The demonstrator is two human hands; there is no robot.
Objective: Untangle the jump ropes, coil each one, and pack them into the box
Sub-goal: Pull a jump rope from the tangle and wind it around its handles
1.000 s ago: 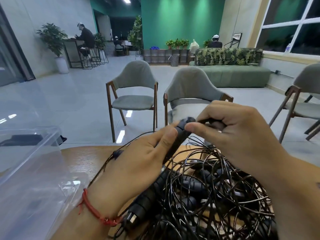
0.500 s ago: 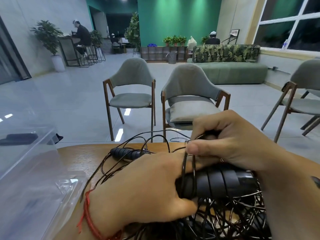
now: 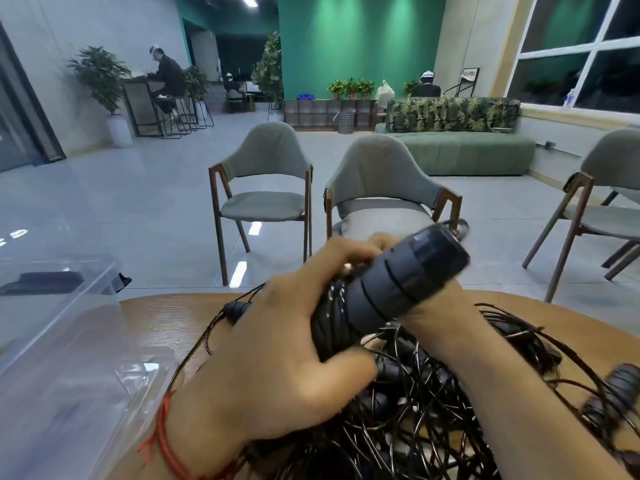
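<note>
My left hand (image 3: 287, 344) grips the lower end of a thick black jump rope handle (image 3: 391, 285) that has thin black cord wound round it. The handle tilts up to the right, above the table. My right hand (image 3: 434, 306) comes up under the handle's upper half and holds it; most of that hand is hidden behind the handle. Below both hands lies a big tangle of black ropes (image 3: 415, 420) with several handles in it. One loose handle (image 3: 236, 309) lies at the tangle's left edge, another (image 3: 620, 386) at the far right. The clear plastic box (image 3: 86, 282) stands at the left.
The ropes lie on a round wooden table (image 3: 162, 323). A clear lid or flap (image 3: 114, 386) lies between the box and the tangle. Two grey chairs (image 3: 263, 202) stand just past the table's far edge, and a third (image 3: 595, 209) at the right.
Both hands have lifted the handle and tipped its right end upward and closer to the camera. My right hand has dropped from pinching cord above the handle to holding it from underneath.
</note>
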